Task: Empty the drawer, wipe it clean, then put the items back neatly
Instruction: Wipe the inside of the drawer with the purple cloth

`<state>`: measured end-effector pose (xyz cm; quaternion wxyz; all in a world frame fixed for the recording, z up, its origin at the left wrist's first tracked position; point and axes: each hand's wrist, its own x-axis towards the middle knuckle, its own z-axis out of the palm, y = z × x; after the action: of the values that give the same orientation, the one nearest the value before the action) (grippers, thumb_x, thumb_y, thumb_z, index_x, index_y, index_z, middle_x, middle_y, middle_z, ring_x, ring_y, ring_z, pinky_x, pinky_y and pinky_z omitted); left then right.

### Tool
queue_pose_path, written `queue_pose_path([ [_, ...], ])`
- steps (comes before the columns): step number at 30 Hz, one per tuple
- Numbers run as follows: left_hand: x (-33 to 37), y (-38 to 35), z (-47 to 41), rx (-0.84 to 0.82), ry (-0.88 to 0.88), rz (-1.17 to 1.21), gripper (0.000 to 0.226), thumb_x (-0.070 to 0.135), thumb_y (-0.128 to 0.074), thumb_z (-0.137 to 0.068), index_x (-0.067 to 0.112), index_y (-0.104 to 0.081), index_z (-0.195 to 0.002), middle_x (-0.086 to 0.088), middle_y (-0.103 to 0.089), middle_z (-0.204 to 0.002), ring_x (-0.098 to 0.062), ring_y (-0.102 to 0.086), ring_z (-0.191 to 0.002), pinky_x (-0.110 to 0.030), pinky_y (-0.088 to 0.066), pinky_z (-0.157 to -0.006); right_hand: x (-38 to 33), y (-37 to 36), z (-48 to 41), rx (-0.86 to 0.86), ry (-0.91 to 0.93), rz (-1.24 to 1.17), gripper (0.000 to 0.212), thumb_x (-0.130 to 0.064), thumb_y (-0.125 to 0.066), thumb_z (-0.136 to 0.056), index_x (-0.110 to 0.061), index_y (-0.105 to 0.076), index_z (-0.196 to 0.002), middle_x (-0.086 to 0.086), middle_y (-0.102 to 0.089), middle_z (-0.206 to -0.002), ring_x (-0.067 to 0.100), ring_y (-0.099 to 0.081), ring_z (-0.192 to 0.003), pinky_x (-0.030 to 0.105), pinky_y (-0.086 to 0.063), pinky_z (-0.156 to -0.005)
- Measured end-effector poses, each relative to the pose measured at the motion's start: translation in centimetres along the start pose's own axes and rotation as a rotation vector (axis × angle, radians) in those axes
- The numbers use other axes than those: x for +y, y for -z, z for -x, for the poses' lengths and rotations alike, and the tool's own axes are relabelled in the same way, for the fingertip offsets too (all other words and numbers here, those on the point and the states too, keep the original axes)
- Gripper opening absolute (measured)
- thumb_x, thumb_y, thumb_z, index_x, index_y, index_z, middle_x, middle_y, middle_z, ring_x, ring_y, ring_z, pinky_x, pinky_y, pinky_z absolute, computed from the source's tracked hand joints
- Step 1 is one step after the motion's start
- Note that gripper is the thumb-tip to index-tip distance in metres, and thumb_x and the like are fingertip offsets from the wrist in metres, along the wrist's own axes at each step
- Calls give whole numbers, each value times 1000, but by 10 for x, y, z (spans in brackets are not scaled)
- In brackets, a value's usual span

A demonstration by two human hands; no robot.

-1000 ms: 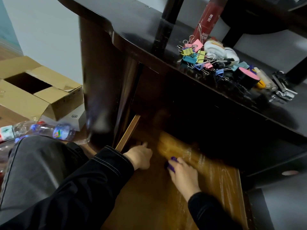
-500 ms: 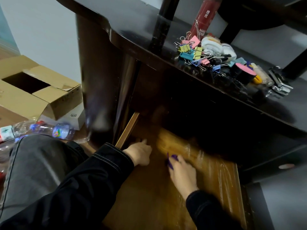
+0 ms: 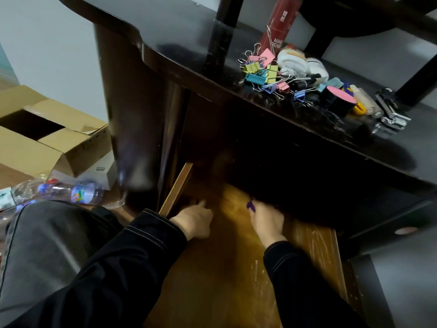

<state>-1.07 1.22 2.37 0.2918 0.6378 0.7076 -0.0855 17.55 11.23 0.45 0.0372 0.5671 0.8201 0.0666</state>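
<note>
Two hands are down in the open drawer (image 3: 224, 280), which is all my head camera gives me. The drawer is pulled out of the dark desk toward the person. Its long axis runs from the bottom edge of the frame up and slightly left, and its far end is lost in shadow under the tabletop (image 3: 189, 41). I see bare wood on its floor, streaked pale toward the right edge.

The left hand (image 3: 194, 221) rests on the drawer floor just beside the left wall, back upward, with one digit pointing at the far end. The other fingers are folded underneath, so I cannot tell whether they grip anything. The right hand (image 3: 267, 221) sits mid-floor, near the shadow line, with its fingers curled over a purple cloth (image 3: 251, 206). Only a scrap of the cloth shows at the fingertips. Both arms are in black sleeves.

The drawer's contents lie heaped near the tabletop's front edge. They include coloured binder clips (image 3: 264, 74), white rolls (image 3: 298, 63), a black roll with a pink top (image 3: 340, 98) and a metal stapler (image 3: 390, 110) at the right end. A red tube (image 3: 281, 20) stands upright behind the clips.

On the ground left of the desk are an open cardboard box (image 3: 47, 143) and a plastic bottle (image 3: 71, 192) lying on its side. A knee in grey trousers (image 3: 42, 245) is in front of them.
</note>
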Motion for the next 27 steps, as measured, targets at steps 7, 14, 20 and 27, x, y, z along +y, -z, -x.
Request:
queue_pose_path([
  [7, -1, 0, 3, 9, -17, -10, 62, 12, -52, -97, 15, -29, -155, -16, 0, -166, -36, -27, -147, -42, -41, -112, 0, -18, 106, -64, 311, -17, 41, -37, -58, -99, -25, -54, -139, 1, -56, -134, 20, -67, -94, 31, -57, -77],
  [14, -3, -3, -2, 16, -3, 19, 58, 15, -52, -99, 14, -33, -153, -16, -1, -166, -34, -27, -148, -40, -39, -112, 17, -11, 7, 19, 9, -27, 32, -44, -48, -103, -29, -63, -126, -2, -68, -115, 18, -68, -99, 33, -57, -79],
  [20, -1, 0, 1, 10, -5, 5, 59, 18, -53, -99, 15, -31, -154, -16, -1, -166, -35, -26, -148, -42, -37, -115, 19, -12, -15, -38, -46, 12, 37, -44, -43, -105, -25, -60, -132, 2, -67, -121, 23, -65, -109, 30, -54, -82],
  [27, -1, 2, 7, 4, -14, -42, 62, 16, -50, -97, 14, -29, -155, -16, -2, -166, -41, -21, -148, -44, -37, -114, 18, -10, 106, -149, 524, -24, 34, -36, -64, -94, -24, -51, -123, -4, -60, -110, 19, -66, -83, 35, -58, -67],
])
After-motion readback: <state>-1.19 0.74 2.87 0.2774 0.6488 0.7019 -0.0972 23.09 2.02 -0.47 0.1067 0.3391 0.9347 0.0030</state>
